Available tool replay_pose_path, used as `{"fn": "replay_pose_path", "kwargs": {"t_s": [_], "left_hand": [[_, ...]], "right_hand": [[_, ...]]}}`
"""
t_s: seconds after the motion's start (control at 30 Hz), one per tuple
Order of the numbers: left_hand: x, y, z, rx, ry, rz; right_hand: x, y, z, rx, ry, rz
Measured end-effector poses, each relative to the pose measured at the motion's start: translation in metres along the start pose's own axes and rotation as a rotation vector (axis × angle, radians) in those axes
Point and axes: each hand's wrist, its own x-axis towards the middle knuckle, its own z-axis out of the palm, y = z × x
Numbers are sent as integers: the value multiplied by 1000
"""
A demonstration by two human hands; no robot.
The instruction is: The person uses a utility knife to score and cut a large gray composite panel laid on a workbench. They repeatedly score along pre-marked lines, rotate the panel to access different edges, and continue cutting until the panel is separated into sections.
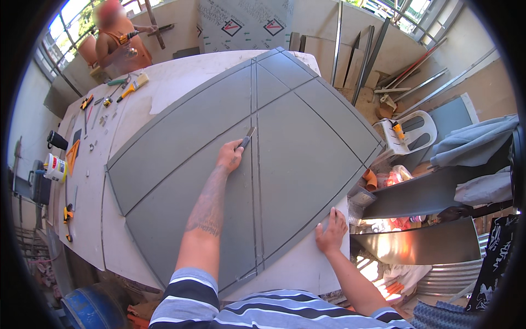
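Observation:
A large grey panel with dark straight grooves lies across the white table in front of me. My left hand is closed around a utility knife with a dark handle. Its blade points away from me, beside the double groove running down the panel's middle. Whether the blade touches the panel, I cannot tell. At the panel's right edge, my right hand lies with its fingers stretched out and holds nothing.
Tools lie on the white table at left, including a yellow-handled brush and an orange set square. A white bucket stands there. Behind, a person holds a drill. At right are a plastic chair and leaning sheets.

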Motion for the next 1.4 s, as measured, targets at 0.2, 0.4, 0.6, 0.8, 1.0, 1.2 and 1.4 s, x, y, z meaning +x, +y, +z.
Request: {"fn": "replay_pose_path", "kwargs": {"t_s": [0.2, 0.4, 0.6, 0.8, 1.0, 1.2, 1.4], "left_hand": [[-6, 8, 4, -198, 71, -125], [7, 8, 6, -22, 119, 4], [7, 5, 9, 36, 83, 52], [4, 3, 11, -28, 77, -16], [8, 4, 13, -26, 150, 38], [5, 8, 9, -10, 101, 3], [5, 9, 7, 40, 96, 22]], "right_hand": [[-1, 2, -1, -3, 3, 2], [-1, 0, -1, -8, 11, -11], [-1, -1, -2, 0, 28, -33], [-1, 2, -1, 12, -17, 12], [-1, 1, -1, 5, 10, -12], [-2, 0, -1, -5, 17, -14], [0, 1, -1, -3, -3, 4]]}}
